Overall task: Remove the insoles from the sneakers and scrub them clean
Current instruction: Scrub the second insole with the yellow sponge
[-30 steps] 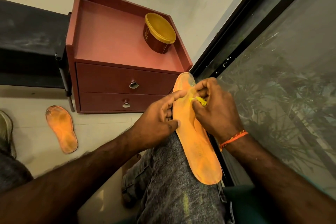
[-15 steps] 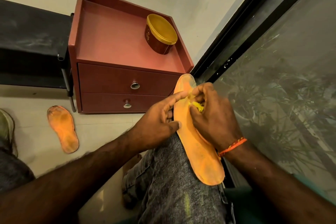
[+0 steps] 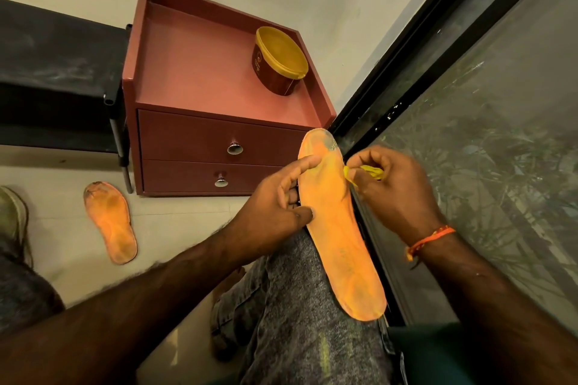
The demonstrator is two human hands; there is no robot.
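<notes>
Scrub step: insole (image 3: 336, 228) lies along my knee, toe twd the drawer unit (image 3: 215, 122), 2nd insole (image 3: 111, 223) on floor w/ dirt at toe; best to brace firm & rub short strokes at grey toe patch. My L hand (image 3: 278, 206) pinches the insole edge, thumb & index on top; R hand (image 3: 387, 187) curled tight on a yellow scrub bit (image 3: 370, 172) just beside insole's R edge.

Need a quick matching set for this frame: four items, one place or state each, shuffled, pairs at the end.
Things:
1. insole on the knee
2. second insole
3. yellow-lidded tub
4. yellow scrubber

Places or states:
A. gripped in the right hand
B. lying flat on the floor tiles
C. standing on top of the red drawer unit
D. steadied by the left hand

Pairs: 1-D, 2-B, 3-C, 4-A
</notes>
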